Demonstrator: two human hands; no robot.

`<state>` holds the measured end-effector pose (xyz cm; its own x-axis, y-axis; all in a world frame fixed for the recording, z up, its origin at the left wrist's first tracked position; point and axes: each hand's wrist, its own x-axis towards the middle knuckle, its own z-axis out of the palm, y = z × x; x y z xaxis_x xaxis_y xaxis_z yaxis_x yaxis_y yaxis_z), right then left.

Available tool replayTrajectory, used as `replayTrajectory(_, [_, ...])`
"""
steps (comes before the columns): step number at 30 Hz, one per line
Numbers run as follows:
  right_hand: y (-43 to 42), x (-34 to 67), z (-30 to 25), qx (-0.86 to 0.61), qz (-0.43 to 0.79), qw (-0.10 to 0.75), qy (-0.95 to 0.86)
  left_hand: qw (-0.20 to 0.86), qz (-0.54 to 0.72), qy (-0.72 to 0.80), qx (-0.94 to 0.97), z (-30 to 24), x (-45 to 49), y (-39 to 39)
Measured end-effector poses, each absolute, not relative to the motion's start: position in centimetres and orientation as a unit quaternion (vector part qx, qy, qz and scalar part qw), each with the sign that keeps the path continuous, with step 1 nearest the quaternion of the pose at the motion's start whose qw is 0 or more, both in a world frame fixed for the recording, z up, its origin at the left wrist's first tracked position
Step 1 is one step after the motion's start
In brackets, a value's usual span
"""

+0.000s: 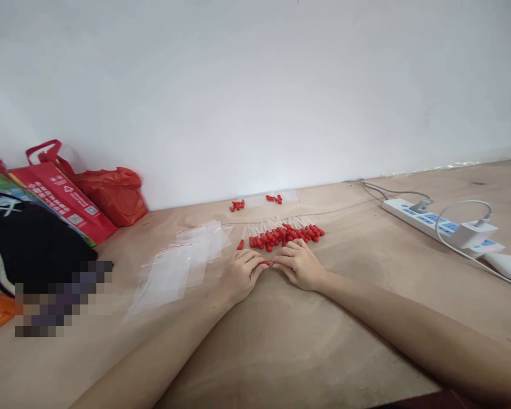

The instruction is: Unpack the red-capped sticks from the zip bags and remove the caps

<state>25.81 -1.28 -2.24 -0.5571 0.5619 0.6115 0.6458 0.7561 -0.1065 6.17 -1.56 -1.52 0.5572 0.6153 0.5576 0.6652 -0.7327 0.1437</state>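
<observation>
My left hand [243, 274] is closed in a pinch on a small red piece [265, 263], much like the red ends of the sticks behind it. Fingertips of my right hand [298, 266] are pinched together right beside it, on what looks like a thin pale stick [271, 263]; the fingers hide most of it. Just beyond both hands lies a row of thin white sticks with red ends [281, 234], the red ends toward me. One red-ended stick [241, 244] lies apart at the row's left, near my left hand.
Several clear zip bags [166, 278] overlap to the left. Loose red pieces [237, 205] and another clear bag [255, 201] lie by the wall. A power strip [421, 218] with cables is at right; shopping bags [68, 196] and a black cloth item [38, 244] at left.
</observation>
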Motion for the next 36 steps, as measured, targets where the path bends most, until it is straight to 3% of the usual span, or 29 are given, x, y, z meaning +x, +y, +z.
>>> replayTrajectory(19, [-1.6, 26.5, -2.3, -0.286, -0.027, 0.315, -0.904, 0.026, -0.314, -0.331, -0.889, -1.1, 5.9, -2.2])
replayTrajectory(36, [-1.4, 28.7, -2.4, -0.327, -0.022, 0.315, -0.891, 0.018, -0.317, -0.373, -0.872, -0.9, 4.2, -2.4])
